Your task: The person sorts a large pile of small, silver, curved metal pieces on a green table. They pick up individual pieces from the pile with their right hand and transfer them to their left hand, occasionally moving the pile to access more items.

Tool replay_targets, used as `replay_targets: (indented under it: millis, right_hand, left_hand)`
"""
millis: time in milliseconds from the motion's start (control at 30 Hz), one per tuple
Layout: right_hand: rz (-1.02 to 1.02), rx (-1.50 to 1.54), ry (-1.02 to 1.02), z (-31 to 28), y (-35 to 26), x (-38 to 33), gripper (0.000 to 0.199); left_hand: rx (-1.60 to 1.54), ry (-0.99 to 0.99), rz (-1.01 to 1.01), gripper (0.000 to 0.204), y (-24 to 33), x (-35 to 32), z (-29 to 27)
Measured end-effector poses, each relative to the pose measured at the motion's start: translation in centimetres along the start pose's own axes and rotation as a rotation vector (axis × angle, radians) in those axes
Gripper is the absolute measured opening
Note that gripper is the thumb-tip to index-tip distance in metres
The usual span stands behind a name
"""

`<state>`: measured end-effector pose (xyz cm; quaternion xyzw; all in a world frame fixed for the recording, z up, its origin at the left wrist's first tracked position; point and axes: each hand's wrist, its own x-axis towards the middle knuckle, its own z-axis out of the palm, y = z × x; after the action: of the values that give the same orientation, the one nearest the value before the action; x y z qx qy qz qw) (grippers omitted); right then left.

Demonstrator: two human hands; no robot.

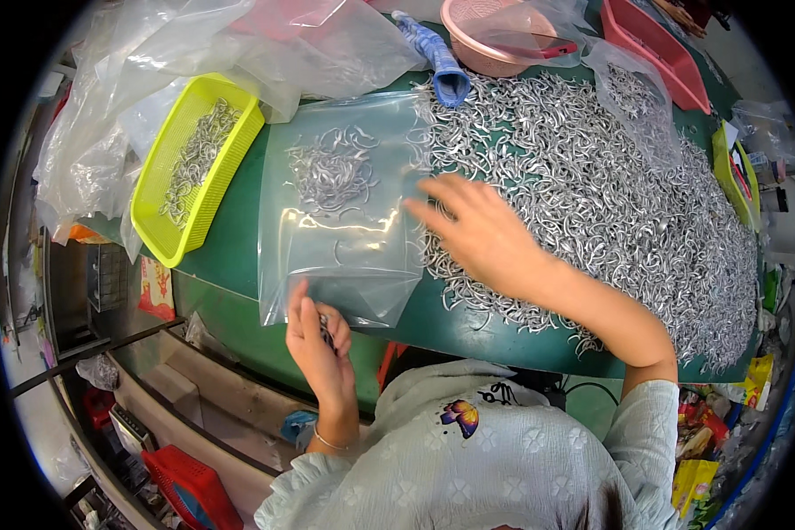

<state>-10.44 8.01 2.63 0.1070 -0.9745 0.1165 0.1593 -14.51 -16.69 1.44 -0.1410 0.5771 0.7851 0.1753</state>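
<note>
A large pile of small curved silver metal pieces (583, 168) covers the right part of the table. Left of it lies a clear plastic bag (278, 212), flat, with a cluster of silver pieces (331, 172) showing inside or under the film; I cannot tell which. My left hand (320, 340) is by the bag's near edge, its fingers curled around a few silver pieces that show only in part. Stretched across from the right, my right hand (481, 231) has its fingers apart over the border between bag and pile, slightly blurred, and nothing shows in them.
A yellow-green basket (246, 132) with silver pieces stands left of the bag. Along the back are loose plastic bags (177, 44), a blue patterned sleeve (433, 53), a pink round basket (455, 35) and a pink tray (658, 57). A small green basket (738, 181) sits at the right edge.
</note>
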Motion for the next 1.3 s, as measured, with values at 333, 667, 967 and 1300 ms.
replay_targets:
  millis: [333,667,967,1300]
  right_hand:
    - [-0.185,0.108,0.17,3.9,-2.4,3.8,0.013]
    - [-0.114,0.507,0.325,8.4,-4.5,8.8,0.017]
    - [0.022,0.734,0.163,8.1,-5.3,9.6,0.019]
    - [0.33,0.106,0.073,0.2,4.5,-3.4,0.04]
  left_hand:
    - [-0.224,-0.08,0.012,0.025,2.0,2.8,-2.4]
    - [-0.022,0.151,0.663,0.03,5.4,5.5,-1.5]
    - [0.032,0.168,0.801,0.029,5.9,6.4,-0.9]
    - [-0.219,0.257,0.496,0.032,0.2,-0.1,0.0]
